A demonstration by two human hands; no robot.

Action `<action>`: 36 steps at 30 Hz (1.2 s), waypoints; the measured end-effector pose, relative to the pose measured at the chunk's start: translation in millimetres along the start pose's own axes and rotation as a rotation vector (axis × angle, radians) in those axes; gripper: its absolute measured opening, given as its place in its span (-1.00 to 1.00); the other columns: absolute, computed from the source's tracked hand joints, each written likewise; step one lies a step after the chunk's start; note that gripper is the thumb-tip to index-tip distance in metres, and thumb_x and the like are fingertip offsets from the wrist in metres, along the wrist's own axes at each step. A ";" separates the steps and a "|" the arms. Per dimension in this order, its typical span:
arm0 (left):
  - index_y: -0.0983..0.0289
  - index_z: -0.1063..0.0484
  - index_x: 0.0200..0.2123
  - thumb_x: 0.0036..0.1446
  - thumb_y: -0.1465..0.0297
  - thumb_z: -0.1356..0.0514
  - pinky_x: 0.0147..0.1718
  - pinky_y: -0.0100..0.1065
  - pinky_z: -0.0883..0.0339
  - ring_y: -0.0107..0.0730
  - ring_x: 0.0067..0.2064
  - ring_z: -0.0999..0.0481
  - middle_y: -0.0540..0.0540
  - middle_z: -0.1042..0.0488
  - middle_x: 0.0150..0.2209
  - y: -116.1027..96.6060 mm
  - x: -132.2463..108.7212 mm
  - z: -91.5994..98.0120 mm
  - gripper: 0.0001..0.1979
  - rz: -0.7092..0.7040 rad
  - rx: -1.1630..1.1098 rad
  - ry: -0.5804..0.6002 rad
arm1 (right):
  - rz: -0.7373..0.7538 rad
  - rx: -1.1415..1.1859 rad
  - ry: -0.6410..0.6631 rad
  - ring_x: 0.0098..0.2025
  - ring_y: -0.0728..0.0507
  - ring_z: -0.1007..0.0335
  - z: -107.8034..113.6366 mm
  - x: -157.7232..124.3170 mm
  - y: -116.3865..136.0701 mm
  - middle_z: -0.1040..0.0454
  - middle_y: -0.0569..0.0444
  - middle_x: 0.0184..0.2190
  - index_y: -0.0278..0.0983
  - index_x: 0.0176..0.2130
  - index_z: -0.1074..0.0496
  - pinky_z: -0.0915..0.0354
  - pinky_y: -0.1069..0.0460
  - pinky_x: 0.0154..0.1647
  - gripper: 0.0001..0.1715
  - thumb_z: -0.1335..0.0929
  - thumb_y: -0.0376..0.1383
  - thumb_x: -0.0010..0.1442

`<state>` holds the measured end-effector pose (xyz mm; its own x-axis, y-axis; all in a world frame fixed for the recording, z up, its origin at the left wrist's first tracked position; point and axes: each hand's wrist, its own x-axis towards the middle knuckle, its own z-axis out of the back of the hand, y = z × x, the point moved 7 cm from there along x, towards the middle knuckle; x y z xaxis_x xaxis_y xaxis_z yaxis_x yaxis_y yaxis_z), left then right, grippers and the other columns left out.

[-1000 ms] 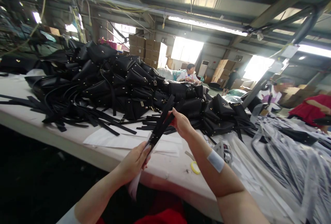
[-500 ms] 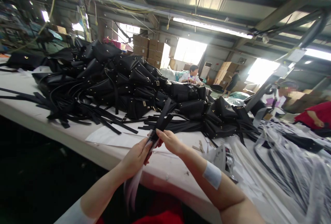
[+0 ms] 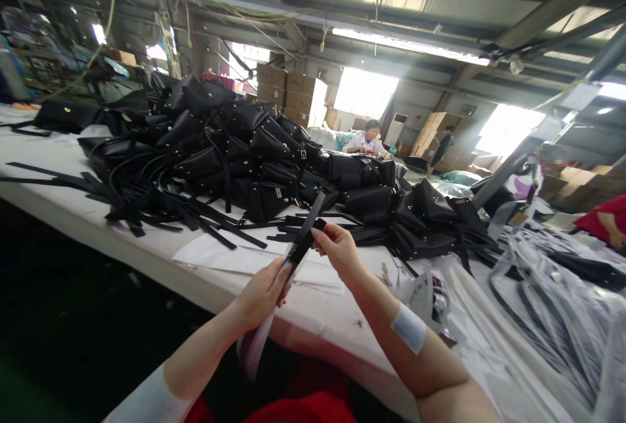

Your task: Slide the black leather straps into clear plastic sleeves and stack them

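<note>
Your left hand (image 3: 267, 292) is closed round black straps (image 3: 304, 240); your right hand (image 3: 337, 250) pinches an end just beyond. Done: cannot tell. Remaining, apparently: this handling, perhaps loose straps (image 3: 161, 206) ahead-left.

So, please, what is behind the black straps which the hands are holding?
Behind the held straps, white sheets lie on the table; farther back are loose black straps and a pile of black bags. Whatever the held straps cover cannot be seen.
</note>
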<state>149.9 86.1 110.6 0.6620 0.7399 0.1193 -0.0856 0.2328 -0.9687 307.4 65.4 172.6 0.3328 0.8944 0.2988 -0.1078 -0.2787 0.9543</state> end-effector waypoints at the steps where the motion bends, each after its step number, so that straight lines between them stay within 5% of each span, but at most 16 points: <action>1: 0.21 -0.25 -0.30 0.29 -0.03 0.06 -0.59 -0.40 -0.30 -0.48 -0.60 -0.30 -0.11 -0.30 -0.57 -1.4 0.5 0.7 -0.58 -0.006 -0.002 -0.010 | 0.000 -0.014 0.044 -0.65 0.06 -0.12 -6.5 -3.4 -0.3 -0.36 0.19 -0.66 -0.29 -0.47 -0.47 -0.06 0.12 -0.64 -0.66 -0.47 -0.06 0.03; 4: 0.22 -0.26 -0.29 0.29 -0.03 0.07 -0.58 -0.39 -0.31 -0.46 -0.59 -0.33 -0.10 -0.32 -0.56 -6.5 1.0 3.7 -0.57 -0.022 0.017 -0.040 | 0.018 -0.081 0.144 -0.61 0.04 -0.13 -22.6 -15.3 -2.5 -0.38 0.17 -0.62 -0.29 -0.46 -0.51 -0.06 0.11 -0.62 -0.72 -0.47 -0.11 0.03; 11: 0.22 -0.27 -0.26 0.29 -0.03 0.09 -0.58 -0.38 -0.30 -0.44 -0.59 -0.31 -0.11 -0.29 -0.59 -10.3 -1.6 0.2 -0.56 -0.008 0.054 -0.022 | 0.119 -0.179 0.143 -0.47 -0.01 -0.22 -24.7 -26.8 -7.0 -0.40 0.12 -0.47 -0.25 -0.37 -0.55 -0.15 0.08 -0.50 -0.84 -0.47 -0.20 0.05; 15: 0.22 -0.26 -0.25 0.29 -0.02 0.07 -0.56 -0.38 -0.29 -0.43 -0.58 -0.33 -0.09 -0.31 -0.56 -7.8 -3.7 -1.7 -0.58 -0.023 0.064 -0.008 | 0.202 -0.182 0.050 -0.47 0.01 -0.24 -16.0 -31.8 2.3 -0.41 0.07 -0.36 -0.25 -0.43 -0.51 -0.17 0.07 -0.51 -0.84 -0.45 -0.20 0.09; 21: 0.18 -0.23 -0.32 0.30 0.06 0.06 -0.52 -0.36 -0.24 -0.36 -0.55 -0.37 -0.06 -0.34 -0.56 -5.8 -9.6 -2.6 -0.67 -0.086 0.174 0.002 | 0.117 0.115 -0.206 -0.65 0.07 -0.10 14.8 -32.2 8.5 -0.39 0.17 -0.51 -0.24 -0.32 -0.43 -0.08 0.10 -0.66 -0.68 -0.42 -0.04 0.14; 27: 0.15 -0.23 -0.37 0.28 0.22 0.01 -0.49 -0.33 -0.16 -0.28 -0.53 -0.40 -0.04 -0.36 -0.57 -15.3 -13.3 1.4 -0.80 -0.143 0.289 -0.062 | -0.013 0.032 0.051 -0.58 0.04 -0.12 -14.9 -50.6 -18.5 -0.41 0.17 -0.50 -0.23 -0.31 -0.44 -0.07 0.10 -0.61 -0.68 -0.54 -0.18 -0.04; 36: 0.15 -0.23 -0.33 0.22 0.31 -0.06 -0.39 -0.28 -0.19 -0.13 -0.39 -0.51 0.07 -0.47 -0.48 -8.1 -14.9 0.7 -0.92 -0.085 0.396 -0.207 | -0.139 0.131 0.080 -0.66 0.02 -0.16 -39.6 -62.0 -44.6 -0.33 0.22 -0.63 -0.21 -0.42 -0.37 -0.12 0.09 -0.65 -0.64 -0.48 -0.03 0.00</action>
<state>140.2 73.7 116.9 0.5199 0.8089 0.2745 -0.3422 0.4917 -0.8007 254.4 36.3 111.3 0.2596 0.9510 0.1680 0.0583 -0.1891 0.9802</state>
